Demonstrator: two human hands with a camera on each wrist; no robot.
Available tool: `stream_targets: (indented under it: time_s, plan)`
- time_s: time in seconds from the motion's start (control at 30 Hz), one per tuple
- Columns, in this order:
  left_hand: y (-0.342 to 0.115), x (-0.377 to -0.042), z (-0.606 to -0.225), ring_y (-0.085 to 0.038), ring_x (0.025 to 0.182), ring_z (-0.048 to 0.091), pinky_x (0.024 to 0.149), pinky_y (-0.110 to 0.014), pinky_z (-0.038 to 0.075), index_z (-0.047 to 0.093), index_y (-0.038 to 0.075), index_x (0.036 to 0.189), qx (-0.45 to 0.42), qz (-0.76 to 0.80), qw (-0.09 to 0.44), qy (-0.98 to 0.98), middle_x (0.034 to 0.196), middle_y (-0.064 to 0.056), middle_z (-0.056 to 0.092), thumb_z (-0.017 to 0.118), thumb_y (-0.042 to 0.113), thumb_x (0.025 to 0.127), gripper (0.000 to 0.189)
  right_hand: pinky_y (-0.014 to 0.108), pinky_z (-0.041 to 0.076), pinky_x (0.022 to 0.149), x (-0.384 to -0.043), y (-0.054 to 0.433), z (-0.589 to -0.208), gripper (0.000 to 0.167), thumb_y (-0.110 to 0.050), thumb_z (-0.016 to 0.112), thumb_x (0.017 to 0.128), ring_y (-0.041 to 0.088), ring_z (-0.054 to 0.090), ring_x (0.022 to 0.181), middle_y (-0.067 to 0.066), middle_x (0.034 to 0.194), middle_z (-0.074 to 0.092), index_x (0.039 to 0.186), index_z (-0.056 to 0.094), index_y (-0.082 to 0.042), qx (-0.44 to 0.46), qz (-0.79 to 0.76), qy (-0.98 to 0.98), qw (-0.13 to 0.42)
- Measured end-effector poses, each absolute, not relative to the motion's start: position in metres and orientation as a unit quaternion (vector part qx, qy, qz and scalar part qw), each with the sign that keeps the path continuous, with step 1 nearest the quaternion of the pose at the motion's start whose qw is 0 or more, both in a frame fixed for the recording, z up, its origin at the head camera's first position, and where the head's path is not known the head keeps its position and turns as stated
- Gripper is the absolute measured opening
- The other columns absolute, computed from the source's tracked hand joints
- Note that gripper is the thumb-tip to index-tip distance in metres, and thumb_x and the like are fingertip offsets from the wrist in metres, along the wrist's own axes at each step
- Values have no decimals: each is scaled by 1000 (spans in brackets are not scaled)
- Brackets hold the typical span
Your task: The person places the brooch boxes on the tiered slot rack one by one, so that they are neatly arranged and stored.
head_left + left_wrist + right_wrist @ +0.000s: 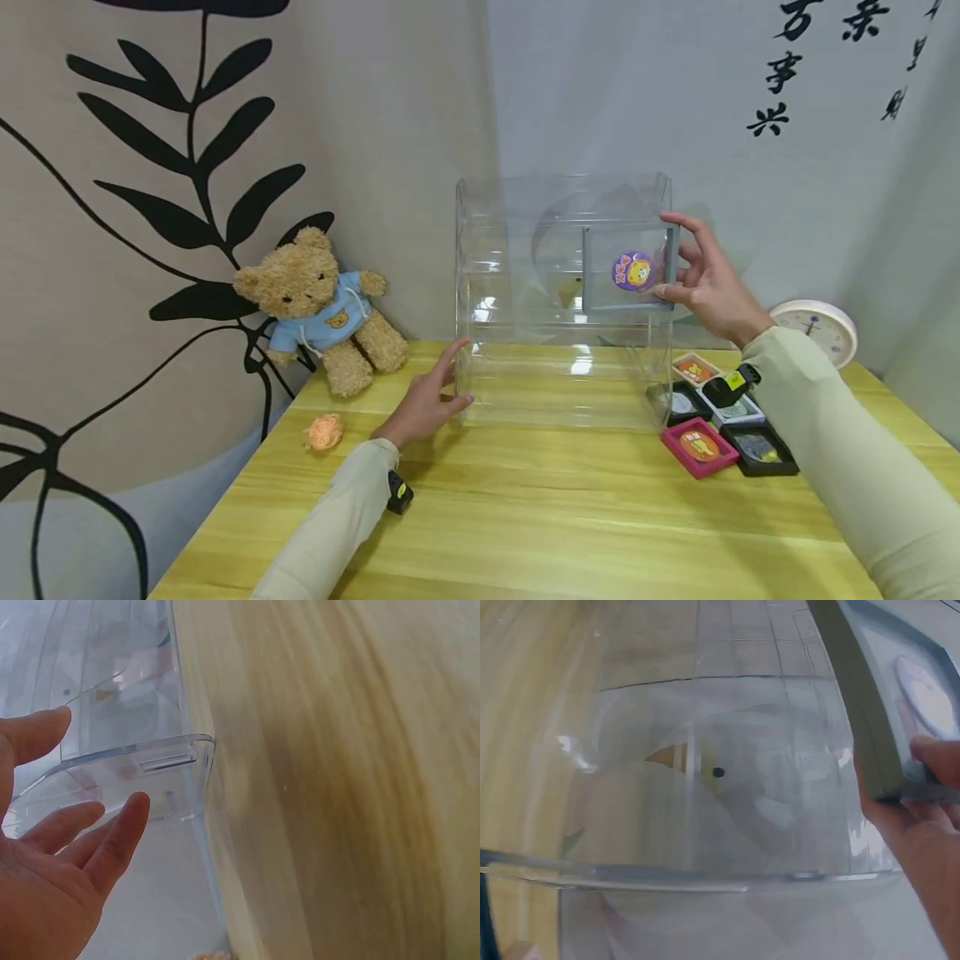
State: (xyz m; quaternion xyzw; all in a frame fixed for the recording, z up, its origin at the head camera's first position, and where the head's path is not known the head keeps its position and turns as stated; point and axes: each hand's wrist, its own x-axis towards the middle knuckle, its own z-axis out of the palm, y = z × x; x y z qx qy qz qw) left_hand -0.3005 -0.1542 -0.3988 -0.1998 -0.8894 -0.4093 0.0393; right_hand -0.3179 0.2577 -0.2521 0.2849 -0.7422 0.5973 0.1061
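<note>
My right hand [716,283] grips the right edge of a square grey display frame [600,302], thumb on its front. Behind the frame's clear window is a round purple badge [632,271] with a yellow cartoon face. The frame is upright at the upper right of a clear plastic tiered rack [566,408]; from the right wrist view I cannot tell whether it touches a tier. Thumb and fingers of my left hand [427,400] are spread around the rack's left side [112,780], holding nothing; whether they touch it is unclear.
Right of the rack lie several small framed badges, among them a magenta one [699,447] and a black one [759,450]. A white round clock [817,329] stands behind them. A teddy bear [322,312] sits at the left, near a small orange ball [324,432] on the wooden table [525,517].
</note>
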Motion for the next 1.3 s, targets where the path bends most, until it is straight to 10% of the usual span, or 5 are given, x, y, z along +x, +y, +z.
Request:
stream_targets:
  time_s: [0.7,1.0,1.3]
  plan:
    - [-153,-299,-398,-41,134,55,93,-43,62,14,56,154,-205,-402,46,-891,158,-26,38,71,17,94,92,17,61,79,-386,209,-148,94,17,64,87,13,66,89,-6,104,51,149,34,-47,176,503,-817,221]
    - [-154,-301,-398,-38,134,56,93,-43,62,13,58,153,-203,-397,43,-894,158,-23,39,72,19,94,92,13,54,64,-406,201,-145,97,25,55,84,14,63,85,-6,100,50,151,37,-43,182,472,-825,252]
    - [-155,-301,-398,-39,131,59,91,-44,63,15,53,156,-200,-389,44,-898,155,-26,42,72,20,94,90,50,57,102,-417,201,-153,100,18,58,89,36,61,121,20,127,60,156,26,-48,189,351,-874,277]
